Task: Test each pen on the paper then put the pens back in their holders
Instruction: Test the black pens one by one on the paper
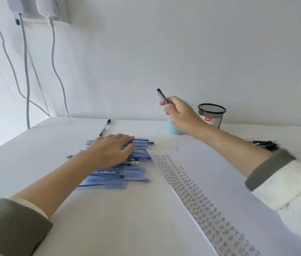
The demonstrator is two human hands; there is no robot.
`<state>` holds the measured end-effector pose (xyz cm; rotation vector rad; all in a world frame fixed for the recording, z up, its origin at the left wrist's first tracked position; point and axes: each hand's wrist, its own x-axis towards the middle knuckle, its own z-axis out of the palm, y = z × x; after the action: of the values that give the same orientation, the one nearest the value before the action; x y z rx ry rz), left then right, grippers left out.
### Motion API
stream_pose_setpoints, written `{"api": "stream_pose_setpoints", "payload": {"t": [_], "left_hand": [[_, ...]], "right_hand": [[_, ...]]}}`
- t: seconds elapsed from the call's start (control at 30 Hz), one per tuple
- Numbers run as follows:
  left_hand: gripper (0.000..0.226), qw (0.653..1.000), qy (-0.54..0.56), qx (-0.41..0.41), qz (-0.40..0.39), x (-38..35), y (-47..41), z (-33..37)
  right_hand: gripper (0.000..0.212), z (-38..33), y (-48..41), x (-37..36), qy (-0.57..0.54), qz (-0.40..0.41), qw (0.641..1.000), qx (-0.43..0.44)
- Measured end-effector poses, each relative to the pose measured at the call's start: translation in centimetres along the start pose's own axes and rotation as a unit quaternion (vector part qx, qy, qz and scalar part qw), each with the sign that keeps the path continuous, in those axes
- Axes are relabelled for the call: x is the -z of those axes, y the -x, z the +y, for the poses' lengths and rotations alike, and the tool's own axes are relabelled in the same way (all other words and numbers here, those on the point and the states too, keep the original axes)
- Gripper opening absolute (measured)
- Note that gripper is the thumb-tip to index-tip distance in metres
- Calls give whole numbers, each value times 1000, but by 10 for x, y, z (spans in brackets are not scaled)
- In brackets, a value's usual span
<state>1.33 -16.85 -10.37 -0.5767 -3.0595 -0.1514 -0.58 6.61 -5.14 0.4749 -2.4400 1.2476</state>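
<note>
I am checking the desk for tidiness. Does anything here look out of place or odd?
One black-capped pen lies alone near the far edge of the table, apart from the blue pens under the left hand and from the blue cup and mesh holder. Nothing looks spilled or broken.

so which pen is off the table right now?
The black pen gripped in the right hand, raised near the blue holder; all the others lie on the table.

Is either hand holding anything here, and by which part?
The right hand grips a black pen by its lower part; the upper end sticks out. The left hand rests flat on the blue pens, gripping nothing.
</note>
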Motion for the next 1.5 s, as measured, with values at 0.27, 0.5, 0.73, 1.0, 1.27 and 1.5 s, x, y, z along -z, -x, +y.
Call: {"api": "stream_pose_setpoints", "payload": {"t": [0.27, 0.5, 0.73, 1.0, 1.27, 1.5], "left_hand": [[61, 1000, 0, 1, 17, -7, 1, 2], [56, 1000, 8, 1, 2, -3, 6, 3], [55, 1000, 17, -8, 11, -5, 4, 3], [60, 1000, 15, 1, -11, -8, 1, 2], [60, 1000, 11, 0, -8, -10, 0, 1], [60, 1000, 11, 0, -4, -11, 0, -1]], "right_hand": [[32, -31, -44, -24, 91, -124, 987, 44], [26, -20, -85, -49, 162, -151, 967, 125], [27, 7, -112, -85, 392, -209, 853, 273], [39, 24, -115, -130, 352, -322, 836, 272], [19, 24, -114, -147, 219, -305, 908, 186], [19, 15, -104, -141, 200, -278, 921, 188]]}}
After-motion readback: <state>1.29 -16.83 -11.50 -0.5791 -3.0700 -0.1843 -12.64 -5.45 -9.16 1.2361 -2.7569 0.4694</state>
